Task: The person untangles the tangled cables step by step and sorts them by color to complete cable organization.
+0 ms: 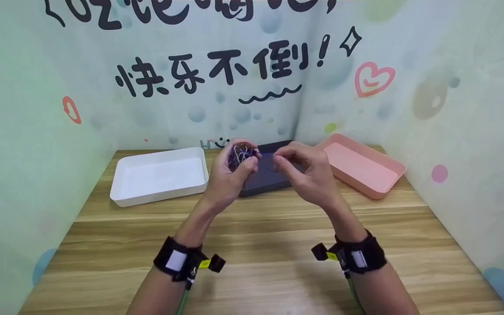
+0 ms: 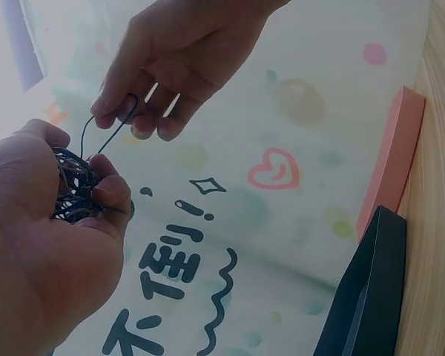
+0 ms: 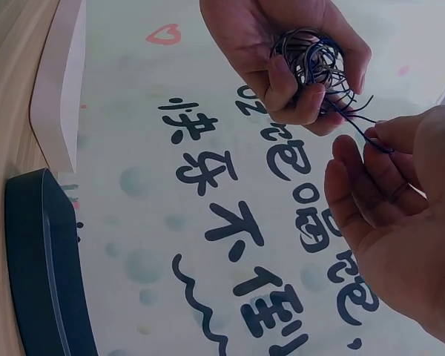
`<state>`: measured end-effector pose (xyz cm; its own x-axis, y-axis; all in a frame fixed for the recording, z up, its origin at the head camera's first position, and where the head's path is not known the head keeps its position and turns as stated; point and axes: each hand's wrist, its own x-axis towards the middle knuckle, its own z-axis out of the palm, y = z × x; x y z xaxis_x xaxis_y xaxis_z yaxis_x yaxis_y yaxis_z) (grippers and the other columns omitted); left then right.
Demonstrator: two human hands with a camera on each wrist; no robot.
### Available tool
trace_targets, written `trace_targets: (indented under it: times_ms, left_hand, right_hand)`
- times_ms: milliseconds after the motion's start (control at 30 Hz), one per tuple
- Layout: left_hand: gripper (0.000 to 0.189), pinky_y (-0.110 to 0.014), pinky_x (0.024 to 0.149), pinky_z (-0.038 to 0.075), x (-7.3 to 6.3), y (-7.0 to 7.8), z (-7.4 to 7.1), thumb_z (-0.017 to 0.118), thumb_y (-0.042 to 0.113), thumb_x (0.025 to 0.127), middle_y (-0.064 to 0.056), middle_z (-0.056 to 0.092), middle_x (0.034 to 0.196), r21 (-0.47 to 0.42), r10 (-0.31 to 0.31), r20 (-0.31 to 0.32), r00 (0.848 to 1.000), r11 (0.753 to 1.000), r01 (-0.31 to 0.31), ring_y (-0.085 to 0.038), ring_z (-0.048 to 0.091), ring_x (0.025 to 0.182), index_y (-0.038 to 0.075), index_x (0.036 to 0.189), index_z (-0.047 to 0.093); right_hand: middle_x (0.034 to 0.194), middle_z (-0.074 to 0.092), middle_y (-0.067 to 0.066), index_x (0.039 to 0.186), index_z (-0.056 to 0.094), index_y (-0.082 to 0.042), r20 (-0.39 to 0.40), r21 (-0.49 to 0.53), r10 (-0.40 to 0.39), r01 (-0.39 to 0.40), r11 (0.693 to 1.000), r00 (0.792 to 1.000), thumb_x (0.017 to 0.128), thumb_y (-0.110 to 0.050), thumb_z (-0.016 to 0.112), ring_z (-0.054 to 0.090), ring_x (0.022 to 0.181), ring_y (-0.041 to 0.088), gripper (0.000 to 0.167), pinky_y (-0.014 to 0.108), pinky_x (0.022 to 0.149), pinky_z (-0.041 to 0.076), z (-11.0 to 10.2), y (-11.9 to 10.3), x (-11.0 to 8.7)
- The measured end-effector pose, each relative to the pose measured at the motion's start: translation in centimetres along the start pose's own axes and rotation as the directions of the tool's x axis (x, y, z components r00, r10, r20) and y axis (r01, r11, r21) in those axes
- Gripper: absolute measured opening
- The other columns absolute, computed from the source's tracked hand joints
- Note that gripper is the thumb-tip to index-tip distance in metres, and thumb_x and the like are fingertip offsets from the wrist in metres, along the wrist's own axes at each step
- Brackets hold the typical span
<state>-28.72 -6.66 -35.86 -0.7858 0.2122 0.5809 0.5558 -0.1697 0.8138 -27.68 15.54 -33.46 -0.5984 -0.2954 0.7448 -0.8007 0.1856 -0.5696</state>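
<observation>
A tangle (image 1: pixel 242 155) of thin dark blue and pale cords lies in my left hand (image 1: pixel 225 181), which grips it with the fingers curled round and the thumb across the front. From it a dark blue cord (image 2: pixel 119 129) runs out in a narrow loop to my right hand (image 1: pixel 311 173). The right thumb and index finger pinch that cord in the right wrist view, a short way from the tangle (image 3: pixel 311 63). Both hands are raised off the table, side by side. Part of the tangle is hidden by the left fingers.
Behind the hands on the wooden table (image 1: pixel 269 236) stand a white tray (image 1: pixel 160 170) at left, a dark tray (image 1: pixel 265 177) in the middle and a pink tray (image 1: pixel 361 162) at right. Printed cloth walls (image 1: pixel 234 113) enclose the table. Each wrist wears a strapped camera with a green cable.
</observation>
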Motion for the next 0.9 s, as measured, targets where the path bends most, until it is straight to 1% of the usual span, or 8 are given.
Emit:
trace_targets:
  times_ms: [133,267,433,500,633,767,833,900]
  left_hand:
    - [0.031,-0.021,0.068,0.052,0.0,0.1,-0.2,0.063,0.013,0.109,-0.015,0.07,0.115,-0.005,0.0,-0.022,1.0,1.0,0.0,-0.013,0.063,0.089,-0.004,0.135,0.06]
    - [0.026,-0.022,0.071,0.053,0.1,0.3,-0.3,0.063,0.011,0.108,-0.014,0.07,0.114,-0.025,0.008,-0.046,0.999,1.0,-0.009,-0.014,0.065,0.09,0.002,0.132,0.062]
    - [0.026,-0.025,0.072,0.053,0.1,0.4,-0.3,0.063,0.011,0.107,-0.009,0.069,0.113,-0.04,0.023,-0.052,0.998,0.999,-0.025,-0.014,0.065,0.09,0.003,0.132,0.062]
    - [0.027,-0.025,0.075,0.054,0.1,0.4,-0.4,0.063,0.011,0.107,-0.011,0.069,0.114,-0.025,0.033,-0.048,0.998,0.999,-0.035,-0.016,0.065,0.092,0.002,0.133,0.062]
    - [0.028,-0.024,0.084,0.06,0.0,0.2,-0.5,0.064,0.01,0.107,-0.018,0.069,0.12,0.067,0.042,-0.024,0.999,0.997,-0.041,-0.022,0.068,0.103,0.003,0.134,0.063]
    - [0.03,-0.026,0.088,0.062,-0.3,0.0,-0.7,0.067,0.012,0.107,-0.018,0.071,0.124,0.208,0.048,0.025,0.999,0.977,-0.052,-0.024,0.07,0.11,0.003,0.135,0.064]
    - [0.031,-0.027,0.089,0.063,-0.4,0.0,-0.6,0.069,0.012,0.107,-0.016,0.072,0.126,0.273,0.051,0.051,0.997,0.96,-0.063,-0.022,0.07,0.112,0.003,0.137,0.064]
    - [0.033,-0.028,0.09,0.065,-0.5,-0.1,-0.6,0.07,0.013,0.107,-0.015,0.072,0.129,0.319,0.049,0.072,0.996,0.945,-0.07,-0.022,0.07,0.113,0.004,0.138,0.065]
  right_hand:
    - [0.097,0.078,0.016,0.111,0.077,0.006,-0.016,0.034,0.061,-0.06,0.998,0.998,0.109,-0.003,0.072,0.073,0.084,0.015,0.011,0.023,0.08,0.064,0.1,0.0,0.0]
    - [0.097,0.08,0.014,0.109,0.074,0.006,-0.044,0.113,0.109,-0.103,0.988,0.993,0.112,-0.002,0.066,0.074,0.084,0.016,0.012,0.027,0.076,0.063,0.1,-0.1,0.0]
    - [0.1,0.08,0.005,0.109,0.07,0.005,-0.019,0.291,0.189,-0.175,0.941,0.982,0.114,-0.001,0.06,0.079,0.093,0.019,0.012,0.032,0.081,0.066,0.1,-0.1,0.1]
    - [0.099,0.08,0.003,0.108,0.07,0.005,0.003,0.318,0.214,-0.203,0.926,0.977,0.113,0.0,0.06,0.079,0.095,0.019,0.012,0.032,0.084,0.066,0.1,-0.1,0.0]
    - [0.097,0.08,0.005,0.108,0.072,0.009,0.031,0.234,0.216,-0.217,0.948,0.976,0.11,0.001,0.065,0.08,0.093,0.017,0.011,0.03,0.088,0.067,-0.2,-0.5,-0.1]
    - [0.099,0.08,0.009,0.114,0.075,0.005,0.058,0.043,0.175,-0.178,0.983,0.983,0.108,-0.007,0.072,0.078,0.09,0.014,0.014,0.026,0.087,0.066,-0.2,-1.1,-0.3]
    - [0.101,0.08,0.009,0.116,0.077,0.001,0.073,-0.069,0.148,-0.143,0.987,0.986,0.108,-0.013,0.074,0.076,0.089,0.014,0.016,0.024,0.085,0.063,-0.1,-1.3,-0.3]
    - [0.1,0.08,0.008,0.114,0.079,-0.004,0.077,-0.176,0.115,-0.1,0.979,0.99,0.108,-0.018,0.076,0.071,0.086,0.014,0.015,0.023,0.081,0.058,0.2,-1.3,-0.3]
